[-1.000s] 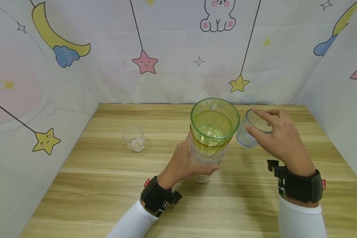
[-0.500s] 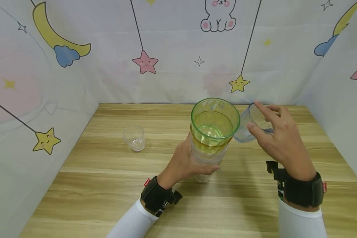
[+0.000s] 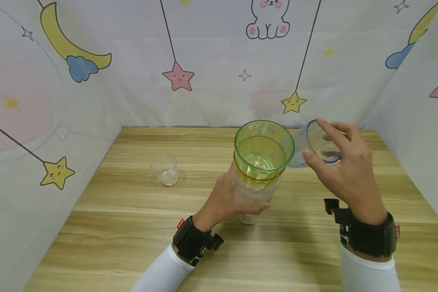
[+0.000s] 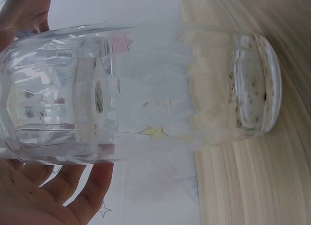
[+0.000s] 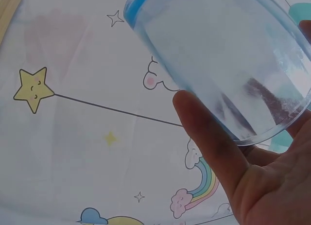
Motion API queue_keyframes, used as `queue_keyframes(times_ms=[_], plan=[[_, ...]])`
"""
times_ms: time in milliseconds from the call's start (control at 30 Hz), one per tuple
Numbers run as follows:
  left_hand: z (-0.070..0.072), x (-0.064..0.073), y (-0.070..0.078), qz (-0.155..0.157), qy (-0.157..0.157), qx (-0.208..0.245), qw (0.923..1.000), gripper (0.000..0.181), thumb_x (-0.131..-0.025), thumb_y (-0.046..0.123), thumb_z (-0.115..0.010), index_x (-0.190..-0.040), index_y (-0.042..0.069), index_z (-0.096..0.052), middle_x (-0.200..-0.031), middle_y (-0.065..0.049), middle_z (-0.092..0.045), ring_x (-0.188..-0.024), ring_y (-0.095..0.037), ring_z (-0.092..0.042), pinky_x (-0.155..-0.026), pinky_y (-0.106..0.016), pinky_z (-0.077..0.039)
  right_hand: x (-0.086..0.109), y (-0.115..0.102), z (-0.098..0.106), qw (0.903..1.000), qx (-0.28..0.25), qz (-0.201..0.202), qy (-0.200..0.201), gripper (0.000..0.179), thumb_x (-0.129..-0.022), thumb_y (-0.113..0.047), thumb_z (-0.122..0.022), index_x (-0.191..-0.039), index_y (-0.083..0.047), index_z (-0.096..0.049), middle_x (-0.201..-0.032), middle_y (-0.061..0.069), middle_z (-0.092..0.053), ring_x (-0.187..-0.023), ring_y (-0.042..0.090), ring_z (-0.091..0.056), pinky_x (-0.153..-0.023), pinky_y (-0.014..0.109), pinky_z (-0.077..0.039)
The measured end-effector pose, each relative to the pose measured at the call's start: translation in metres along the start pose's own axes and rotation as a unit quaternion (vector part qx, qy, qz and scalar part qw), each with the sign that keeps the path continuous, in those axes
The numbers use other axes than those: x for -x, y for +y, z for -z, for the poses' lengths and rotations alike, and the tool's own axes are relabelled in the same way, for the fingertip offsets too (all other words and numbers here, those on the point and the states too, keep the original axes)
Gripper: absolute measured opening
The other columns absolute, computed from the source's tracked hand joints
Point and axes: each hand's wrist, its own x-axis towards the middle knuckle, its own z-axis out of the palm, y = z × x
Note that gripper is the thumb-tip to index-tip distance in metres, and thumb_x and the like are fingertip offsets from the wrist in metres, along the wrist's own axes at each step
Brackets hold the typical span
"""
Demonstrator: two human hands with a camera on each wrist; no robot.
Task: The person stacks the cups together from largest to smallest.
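My left hand [image 3: 228, 196] grips an upright stack of cups around its clear part. A green cup [image 3: 263, 148] tops the stack, with an amber-yellow cup [image 3: 245, 173] nested beneath it. Under these come clear glasses [image 4: 155, 94], whose base stands at the table in the left wrist view. To the right, my right hand [image 3: 346, 162] holds a blue-tinted cup [image 3: 302, 147] near its rim between thumb and fingers. That cup is tilted, raised off the table, its mouth toward my palm and its bottom partly behind the green cup.
A small clear glass [image 3: 165, 170] stands on the wood-grain table [image 3: 131, 227] at the left. Printed cloth walls [image 3: 211, 101] close off the back and both sides. Each wrist wears a black strap [image 3: 372, 235] with a camera mount.
My right hand has lifted the blue-tinted cup up and away from me, tilting it further, its base swinging left behind the stack. The left hand and stack have stayed still.
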Motion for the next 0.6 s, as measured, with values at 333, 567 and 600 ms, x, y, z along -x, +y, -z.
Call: queue_keyframes(times_ms=[333, 567, 600], plan=[[0.0001, -0.0007, 0.0017, 0.001, -0.007, 0.017, 0.9998, 0.112, -0.064, 0.029, -0.096, -0.153, 0.025, -0.028, -0.129, 0.002, -0.062, -0.112, -0.014, -0.063, -0.093, -0.036, -0.052, -0.0009, -0.0021, -0.0010, 0.9964, -0.023, 0.052, 0.063, 0.060, -0.081, -0.017, -0.079, -0.139, -0.014, -0.063, -0.133, 0.013, -0.056, -0.107, 0.006, -0.055, -0.078, 0.006, -0.045], [-0.0001, -0.0010, 0.0013, -0.001, -0.006, 0.018, 0.9998, 0.113, -0.063, 0.029, -0.097, -0.153, 0.023, -0.028, -0.130, 0.002, -0.061, -0.112, -0.014, -0.062, -0.094, -0.036, -0.052, 0.0000, -0.0044, -0.0002, 0.9925, -0.055, 0.059, 0.091, 0.059, -0.079, -0.020, -0.078, -0.136, -0.014, -0.065, -0.130, 0.000, -0.056, -0.104, 0.011, -0.057, -0.078, 0.009, -0.047], [-0.0003, -0.0009, 0.0010, 0.001, -0.006, 0.017, 0.9998, 0.113, -0.063, 0.029, -0.097, -0.153, 0.023, -0.028, -0.130, 0.002, -0.061, -0.112, -0.014, -0.062, -0.094, -0.036, -0.052, -0.0001, -0.0049, -0.0001, 0.9919, -0.060, 0.062, 0.093, 0.058, -0.080, -0.022, -0.077, -0.136, -0.014, -0.066, -0.130, -0.003, -0.055, -0.104, 0.011, -0.057, -0.078, 0.009, -0.047]])
